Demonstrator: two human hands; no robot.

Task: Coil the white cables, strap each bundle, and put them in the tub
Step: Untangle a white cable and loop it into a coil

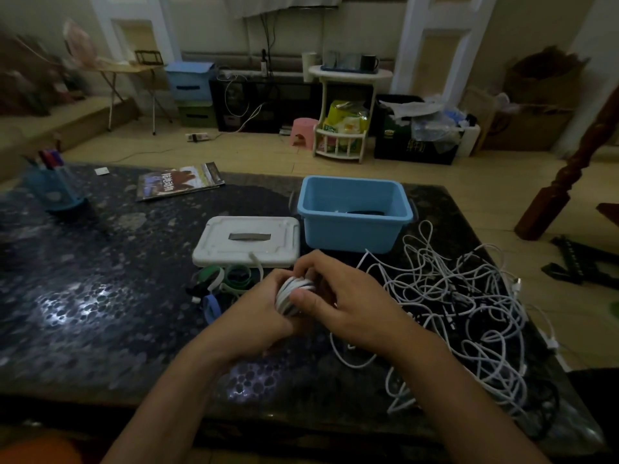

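Both hands clenched round white coil (294,296) above desk (100,296): left hand (258,313) cupping, right hand (338,303) thumb pressing on top. Unstrapped, likely springs loose if grip slackens reaching for straps (231,279). Tight, compact loops. Tangled cables (469,313) right; blue tub (355,212) behind.

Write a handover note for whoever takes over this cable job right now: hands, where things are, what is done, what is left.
Left hand: grip on the coiled white bundle above the table.
Right hand: fingers curled round the same bundle, thumb on its front.
No strap visible on the bundle yet.
Straps: green, white and blue loops left of the hands, before the white lid.
Blue tub: behind the hands; something lies inside, unclear what.
Left: strap and stow this bundle, then work through the tangled white cables on the right.
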